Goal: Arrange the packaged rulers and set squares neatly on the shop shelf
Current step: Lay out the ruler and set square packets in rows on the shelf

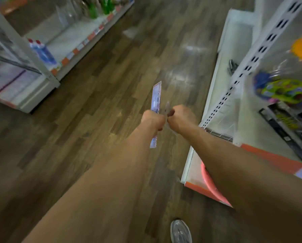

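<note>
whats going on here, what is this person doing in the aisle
A person stands in a shop aisle with both arms stretched out over the wood floor. The left hand grips a packaged ruler, held edge-on and pointing away. The right hand, close beside it, pinches a thin clear strip that is too blurred to identify. Neither item has been placed yet on the white shelf to the right.
</note>
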Action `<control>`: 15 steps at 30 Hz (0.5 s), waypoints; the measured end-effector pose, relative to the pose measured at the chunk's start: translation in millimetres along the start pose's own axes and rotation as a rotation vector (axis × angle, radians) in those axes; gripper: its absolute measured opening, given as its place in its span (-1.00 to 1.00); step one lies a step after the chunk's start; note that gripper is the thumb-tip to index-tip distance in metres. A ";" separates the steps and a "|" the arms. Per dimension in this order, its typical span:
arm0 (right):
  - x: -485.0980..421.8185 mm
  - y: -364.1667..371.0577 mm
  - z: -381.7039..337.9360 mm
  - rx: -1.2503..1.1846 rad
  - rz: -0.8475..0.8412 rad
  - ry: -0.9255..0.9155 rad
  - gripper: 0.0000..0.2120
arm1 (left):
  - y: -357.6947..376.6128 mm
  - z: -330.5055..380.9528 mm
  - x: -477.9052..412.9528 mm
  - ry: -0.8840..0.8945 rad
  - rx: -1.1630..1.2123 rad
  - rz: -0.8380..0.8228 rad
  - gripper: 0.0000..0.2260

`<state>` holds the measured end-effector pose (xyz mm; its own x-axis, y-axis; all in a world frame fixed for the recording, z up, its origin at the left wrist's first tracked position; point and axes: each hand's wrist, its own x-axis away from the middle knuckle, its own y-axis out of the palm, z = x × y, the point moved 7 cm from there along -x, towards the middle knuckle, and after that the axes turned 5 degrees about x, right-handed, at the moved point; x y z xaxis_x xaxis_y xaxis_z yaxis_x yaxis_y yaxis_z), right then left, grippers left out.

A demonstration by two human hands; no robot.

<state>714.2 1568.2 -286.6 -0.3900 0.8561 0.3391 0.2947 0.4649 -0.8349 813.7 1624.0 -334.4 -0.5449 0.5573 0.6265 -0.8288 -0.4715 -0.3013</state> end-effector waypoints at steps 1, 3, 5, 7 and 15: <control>12.9 -28.8 -14.1 -0.012 0.022 -0.016 -0.73 | -9.3 26.9 21.8 0.037 0.000 -0.001 -0.81; 38.5 -86.0 -40.7 -0.032 0.092 -0.037 -0.73 | -28.1 78.6 65.5 0.106 -0.001 -0.005 -0.76; 67.2 -144.9 -63.3 -0.040 0.189 -0.029 -0.71 | -46.1 129.5 114.1 0.181 0.007 -0.016 -0.75; 100.6 -204.2 -82.2 -0.028 0.283 -0.013 -0.74 | -62.0 180.3 168.3 0.273 0.005 -0.030 -0.76; 216.0 -394.5 -95.4 -0.031 0.641 -0.027 -0.75 | -59.8 322.2 341.7 0.600 0.004 -0.124 -0.82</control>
<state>596.9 1591.3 157.4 -0.1494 0.9605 -0.2347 0.5016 -0.1310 -0.8551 718.2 1622.5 129.3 -0.4221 0.8953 0.1421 -0.8908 -0.3805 -0.2484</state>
